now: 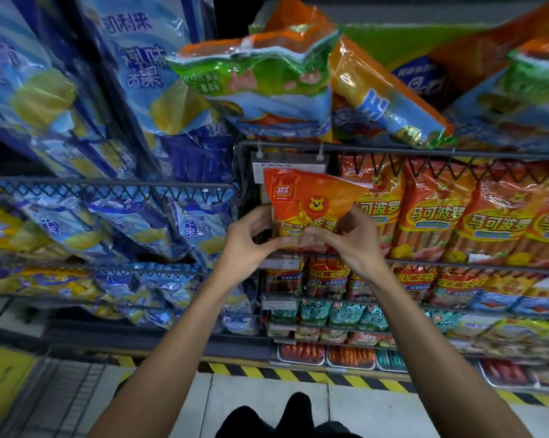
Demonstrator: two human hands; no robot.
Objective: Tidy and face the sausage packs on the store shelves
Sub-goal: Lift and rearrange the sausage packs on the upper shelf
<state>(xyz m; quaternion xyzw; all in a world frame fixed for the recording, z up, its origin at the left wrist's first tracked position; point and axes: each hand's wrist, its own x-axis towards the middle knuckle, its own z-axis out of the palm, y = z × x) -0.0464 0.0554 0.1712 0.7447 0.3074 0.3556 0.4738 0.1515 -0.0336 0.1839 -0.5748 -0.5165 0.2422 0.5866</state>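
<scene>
Held up in front of the dark wire shelf: a glossy orange-red plastic sausage pack with a yellow lion printed on its crinkled film, tilted slightly, top edge overlapping the white paper price tag clipped to the shelf rail. Gripped at the lower left edge by the left hand, fingers curled round the film, thumb reaching across the front. Pinched at the lower right by the right hand, fingers bent over the pack's face. Just to the right, a row of matching shiny orange-red sausage packs standing upright and close together behind the zigzag wire front, long thin sausages showing through the clear lower film. Above, slumped green-and-blue plastic bags lying loosely on the upper wire shelf. To the left, pale blue crinkly snack bags leaning in wire racks. Below, yellow-and-black striped tape along smooth pale floor tiles.
</scene>
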